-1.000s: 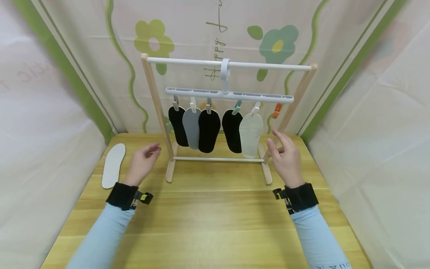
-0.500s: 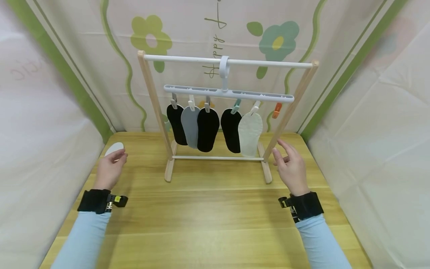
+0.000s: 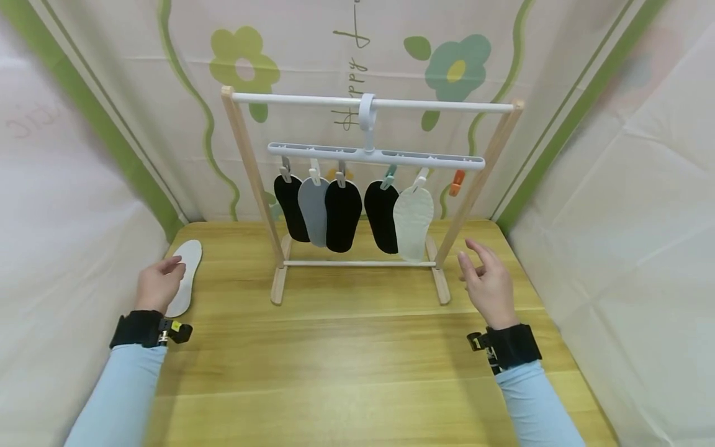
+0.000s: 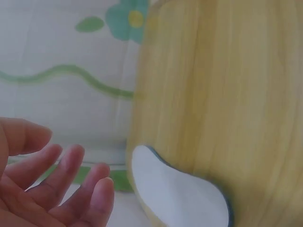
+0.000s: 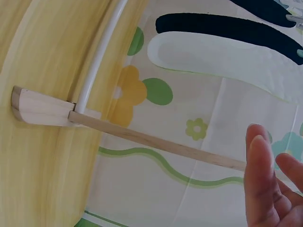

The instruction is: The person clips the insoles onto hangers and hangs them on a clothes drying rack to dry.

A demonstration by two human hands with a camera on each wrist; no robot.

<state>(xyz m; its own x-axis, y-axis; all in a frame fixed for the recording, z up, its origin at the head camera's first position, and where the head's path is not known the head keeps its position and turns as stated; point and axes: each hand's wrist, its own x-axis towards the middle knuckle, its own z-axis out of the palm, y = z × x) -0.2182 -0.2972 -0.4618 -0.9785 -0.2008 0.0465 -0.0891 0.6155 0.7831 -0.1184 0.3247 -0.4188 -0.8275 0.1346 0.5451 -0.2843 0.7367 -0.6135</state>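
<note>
At the table's left side lies a white insole (image 3: 188, 278), and my left hand (image 3: 157, 284) hovers over its left edge with loosely bent fingers. In the left wrist view the fingers (image 4: 66, 170) hold nothing, and the insole (image 4: 177, 191) shows beside them. My right hand (image 3: 489, 288) is in the air right of the rack, fingers loosely bent around nothing. From a white hanger (image 3: 335, 153) several insoles hang by clips: black (image 3: 342, 217), grey (image 3: 313, 211) and white (image 3: 413, 225). An orange clip (image 3: 457, 183) at its right end holds nothing.
A wooden rack (image 3: 248, 161) with a white top rod (image 3: 301, 100) and lower rod (image 3: 357, 264) stands at the back of the wooden table (image 3: 346, 366). Printed fabric walls (image 3: 614, 236) enclose the table on the left, right and back.
My left hand has moved left, away from the rack to over the white insole on the table. My right hand has drawn slightly right and down, away from the hanging insoles.
</note>
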